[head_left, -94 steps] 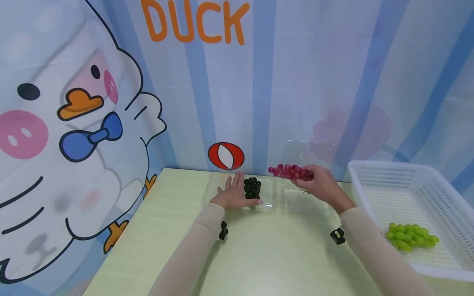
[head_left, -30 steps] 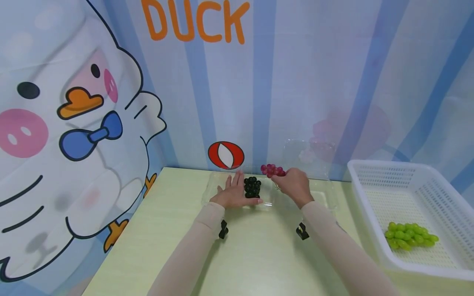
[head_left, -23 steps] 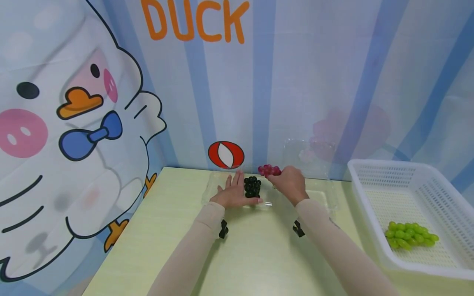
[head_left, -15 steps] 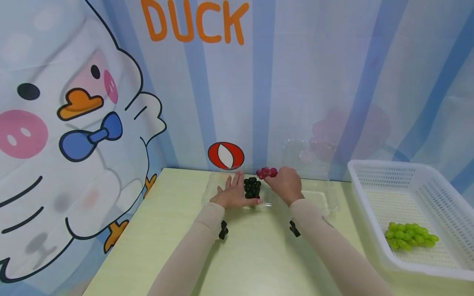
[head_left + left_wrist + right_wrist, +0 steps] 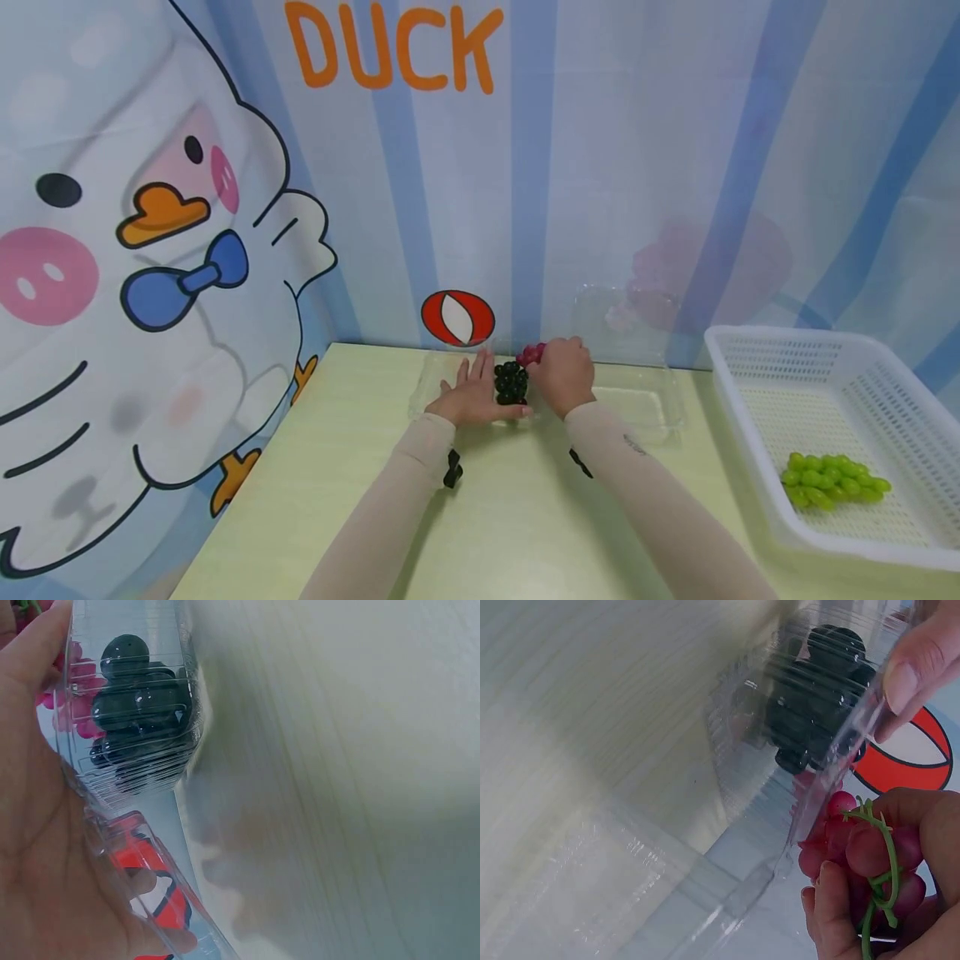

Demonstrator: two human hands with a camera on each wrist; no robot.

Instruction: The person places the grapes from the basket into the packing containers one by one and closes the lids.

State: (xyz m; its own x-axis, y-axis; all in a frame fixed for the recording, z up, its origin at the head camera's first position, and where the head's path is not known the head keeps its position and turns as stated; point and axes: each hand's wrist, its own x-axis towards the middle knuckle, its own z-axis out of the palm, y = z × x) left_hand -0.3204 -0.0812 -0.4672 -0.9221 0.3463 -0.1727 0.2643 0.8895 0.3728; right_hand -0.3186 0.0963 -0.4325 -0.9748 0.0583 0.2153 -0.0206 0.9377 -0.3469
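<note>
A bunch of red grapes (image 5: pixel 532 354) is in my right hand (image 5: pixel 564 375), its fingers curled round the fruit and the green stem (image 5: pixel 891 862) showing in the right wrist view. That hand is at the right part of a clear plastic container (image 5: pixel 191 690), close beside a bunch of black grapes (image 5: pixel 511 383) inside it. My left hand (image 5: pixel 471 396) lies across the container with fingers straight and spread, the thumb along its near side. Most of the red bunch is hidden by the right hand in the head view.
A second clear container (image 5: pixel 645 402) stands to the right, its lid (image 5: pixel 621 315) raised against the backdrop. At far right a white plastic basket (image 5: pixel 795 333) holds green grapes (image 5: pixel 834 481). A duck-printed curtain (image 5: pixel 600 167) rises behind the table (image 5: pixel 495 533).
My right hand has carried the red grapes leftward from over the right container to beside the black grapes, and slightly lower. My left hand has stayed in place.
</note>
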